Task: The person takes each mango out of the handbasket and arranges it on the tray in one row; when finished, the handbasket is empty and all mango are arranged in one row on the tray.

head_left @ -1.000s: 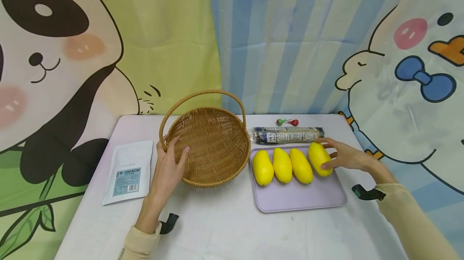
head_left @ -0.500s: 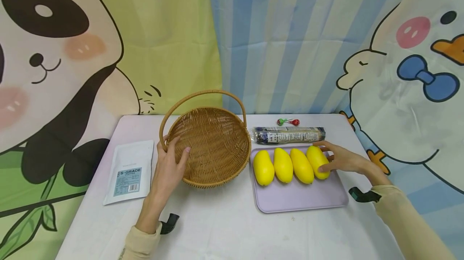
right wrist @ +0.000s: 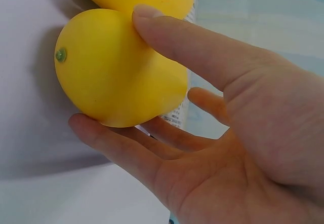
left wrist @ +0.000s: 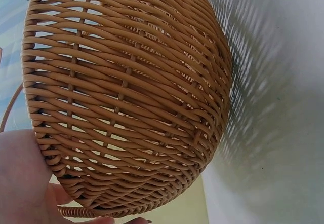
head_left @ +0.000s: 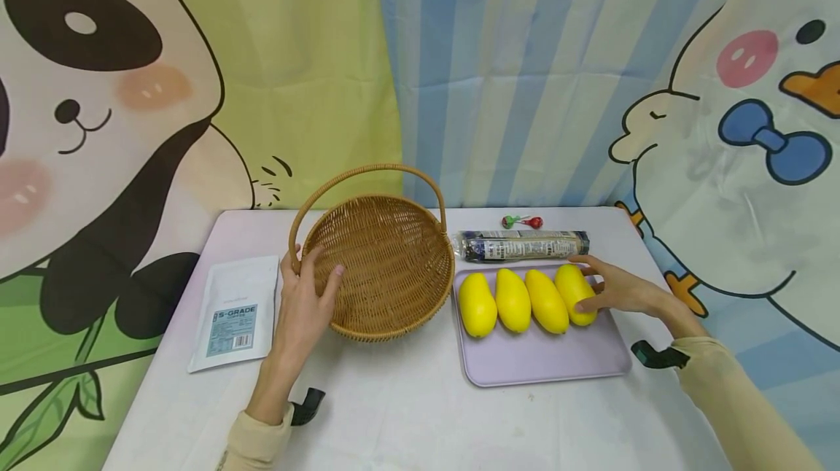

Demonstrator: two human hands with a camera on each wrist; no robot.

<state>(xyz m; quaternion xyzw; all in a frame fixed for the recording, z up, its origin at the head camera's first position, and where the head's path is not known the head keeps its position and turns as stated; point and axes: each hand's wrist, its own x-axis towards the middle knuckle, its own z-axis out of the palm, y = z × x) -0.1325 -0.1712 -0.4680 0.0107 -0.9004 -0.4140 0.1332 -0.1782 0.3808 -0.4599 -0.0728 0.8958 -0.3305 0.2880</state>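
Note:
At its left rim, a brown wicker basket (head_left: 383,274) is gripped by my left hand (head_left: 305,300), thumb on the inside and fingers partly hidden behind the rim. The basket's woven side (left wrist: 131,92) fills the left wrist view. My right hand (head_left: 620,287) holds the rightmost yellow mango (head_left: 576,294), which lies on a lilac tray (head_left: 545,365). Seen from the right wrist, the thumb lies along one side of this mango (right wrist: 111,72) and the fingers curve round the other. More mangoes (head_left: 512,301) lie in a row to its left.
Behind the tray lies a long dark packet (head_left: 525,245) in clear wrap. Two lollipops (head_left: 521,222), green and red, are farther back. A white coffee pouch (head_left: 235,310) lies left of the basket. A printed curtain (head_left: 512,77) hangs behind the white table (head_left: 394,413).
My right hand has shifted slightly left with the rightmost mango, bringing it nearer its neighbour; over the last half second it stays put. The left hand and basket keep their place.

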